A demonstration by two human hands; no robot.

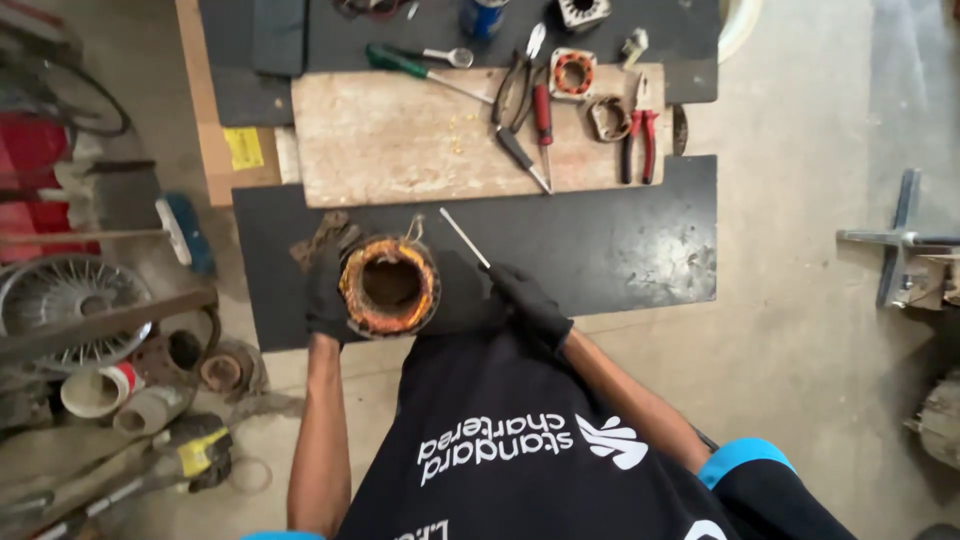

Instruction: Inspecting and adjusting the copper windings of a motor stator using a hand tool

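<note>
- A bare concrete floor [800,330], grey and scuffed, fills the workshop under even daylight.
- Black mats [620,245] lie flat on it, with a worn wooden board [390,140] set between them.
- At the board's right end rest pliers [640,135] and screwdrivers [540,115].
- Along the left edge sit a wire fan guard [70,290], pipe offcuts [110,395] and a brush [180,230].
- A metal bracket [900,240] lies at far right.
</note>
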